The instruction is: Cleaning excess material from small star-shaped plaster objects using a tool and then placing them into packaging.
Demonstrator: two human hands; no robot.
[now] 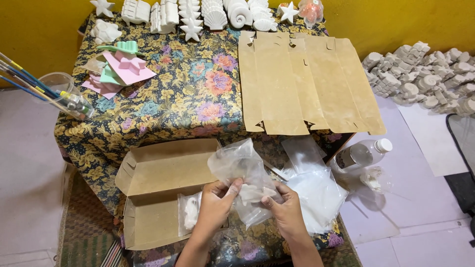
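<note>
My left hand (213,203) and my right hand (285,209) both grip a small clear plastic bag (241,165) with a white plaster piece (252,193) inside it, held just above the front of the table. Under my left hand lies an open brown cardboard box (158,170). A second bagged white piece (190,212) rests in the box's lower half. A pile of clear plastic bags (316,195) lies to the right of my right hand.
Flat unfolded cardboard boxes (307,84) cover the floral tablecloth (188,94) at right. White plaster shells and stars (217,15) line the far edge. Pink and green shapes (118,69) and a cup of brushes (64,91) sit left. A clear bottle (361,154) and more plaster pieces (425,74) lie on the floor at right.
</note>
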